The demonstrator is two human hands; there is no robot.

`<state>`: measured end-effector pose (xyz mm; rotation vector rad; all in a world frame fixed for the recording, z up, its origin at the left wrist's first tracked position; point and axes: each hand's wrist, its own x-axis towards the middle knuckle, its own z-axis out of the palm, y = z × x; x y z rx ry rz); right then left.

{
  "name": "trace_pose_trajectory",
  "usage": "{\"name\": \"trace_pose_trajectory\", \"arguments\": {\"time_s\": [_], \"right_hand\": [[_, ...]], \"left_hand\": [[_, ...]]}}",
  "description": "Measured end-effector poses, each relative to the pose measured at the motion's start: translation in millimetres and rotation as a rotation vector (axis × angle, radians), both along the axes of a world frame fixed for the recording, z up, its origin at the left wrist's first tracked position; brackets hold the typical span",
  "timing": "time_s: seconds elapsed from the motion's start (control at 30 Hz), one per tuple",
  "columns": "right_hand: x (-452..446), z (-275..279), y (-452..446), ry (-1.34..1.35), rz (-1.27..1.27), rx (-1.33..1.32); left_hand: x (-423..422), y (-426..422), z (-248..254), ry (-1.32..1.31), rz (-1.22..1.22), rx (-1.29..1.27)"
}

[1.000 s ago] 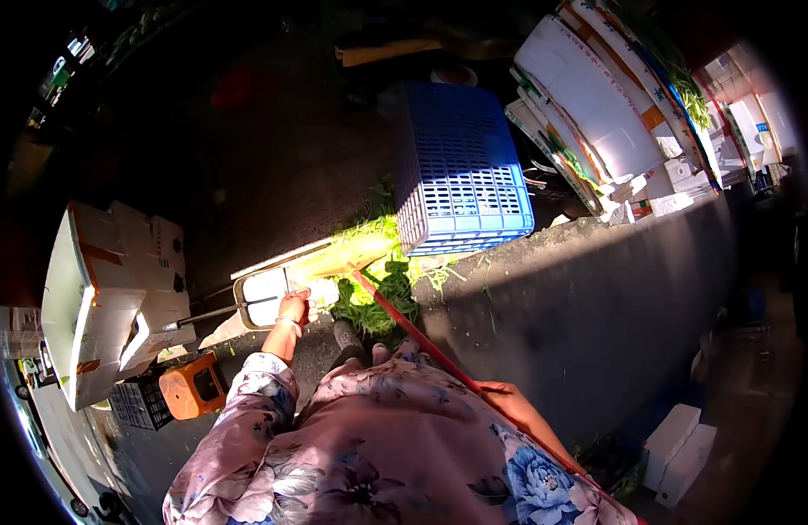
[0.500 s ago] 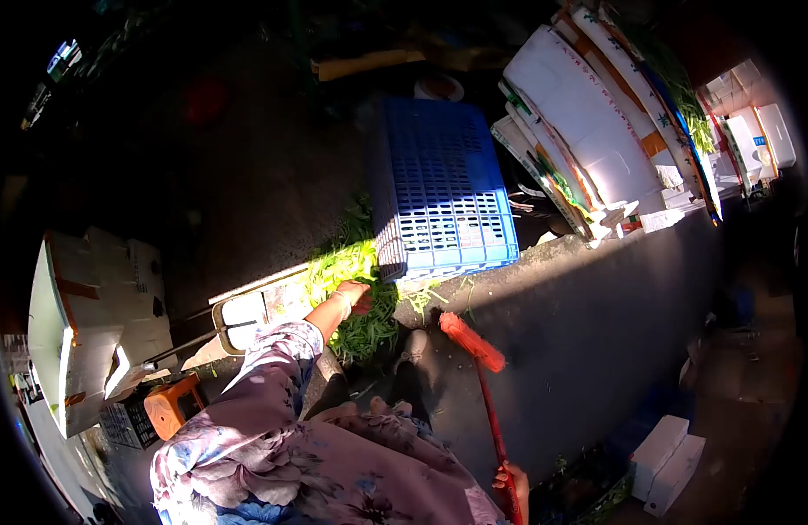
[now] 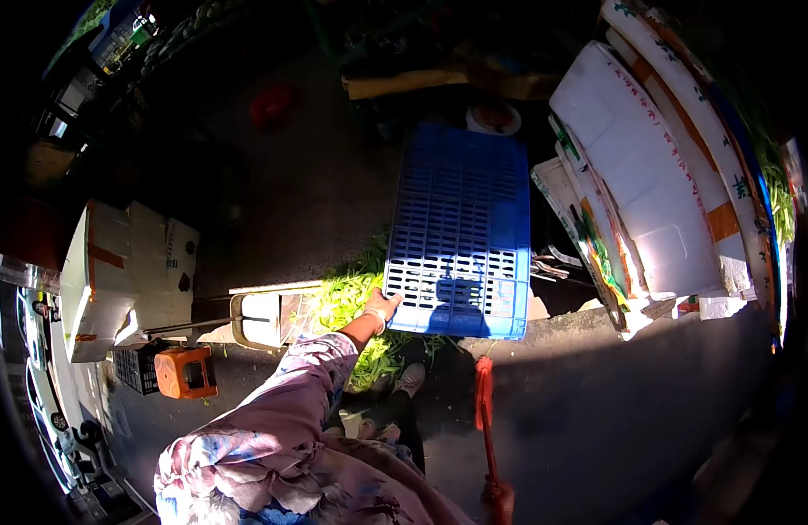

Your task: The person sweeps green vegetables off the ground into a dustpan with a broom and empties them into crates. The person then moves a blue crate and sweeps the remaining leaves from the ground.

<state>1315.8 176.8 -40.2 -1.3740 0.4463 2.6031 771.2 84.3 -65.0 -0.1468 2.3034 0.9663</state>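
Note:
My left hand (image 3: 383, 310) is at the near left edge of a blue plastic crate (image 3: 500, 325), fingers curled on its rim. The slotted side of the crate faces up, half in sunlight. Below my left hand lies a heap of loose green leaves and stalks (image 3: 344, 297), reaching under the crate's edge. My right hand (image 3: 498, 499), dim in the shade at the bottom, is closed round the red handle of a broom. The broom's red head (image 3: 484, 385) points away from me, over the dark pavement to the right of my shoe.
White foam boxes (image 3: 632, 166) lean in a stack at the right. More foam boxes (image 3: 137, 271) stand at the left, near an orange stool (image 3: 185, 372) and a black crate (image 3: 136, 367). A long-handled dustpan (image 3: 257, 319) lies left of the greens. Parked cars show at far left.
My left hand has moved from the greens to the blue crate's edge. The crate now sits over part of the heap. The broom has swung more upright in my right hand.

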Motion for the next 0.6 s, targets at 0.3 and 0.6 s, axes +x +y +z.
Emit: {"name": "trace_pose_trajectory", "arguments": {"time_s": [0.3,0.6], "right_hand": [[-24,6,60,-0.161,0.489,0.036],[-56,47,63,-0.361,0.669,0.343]], "left_hand": [[-4,-14,-67,0.143,0.16,0.077],[-22,-19,-11,-0.449,0.186,0.443]]}}
